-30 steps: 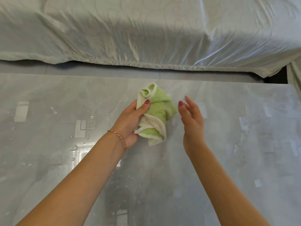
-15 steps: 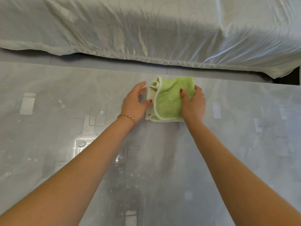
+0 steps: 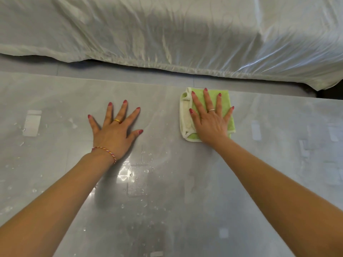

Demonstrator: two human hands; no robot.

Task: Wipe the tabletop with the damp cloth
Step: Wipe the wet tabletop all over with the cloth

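Note:
The green damp cloth [image 3: 225,100], folded into a square with a cream trim, lies flat near the far edge of the glossy grey tabletop [image 3: 269,182]. My right hand [image 3: 210,120] presses down on it, palm flat and fingers spread, covering most of its middle. Over to the left, my left hand [image 3: 115,131] rests flat on the bare tabletop with fingers apart and holds nothing. It is about a hand's width away from the cloth.
Water drops and wet streaks [image 3: 137,182] glisten on the table between my forearms. A bed under a shiny white cover [image 3: 167,34] runs along beyond the table's far edge, with a narrow strip of grey floor [image 3: 111,71] between them.
My left hand let go of the cloth and moved left onto the bare table. The cloth went from bunched to flat, and my right hand now presses on it, further right.

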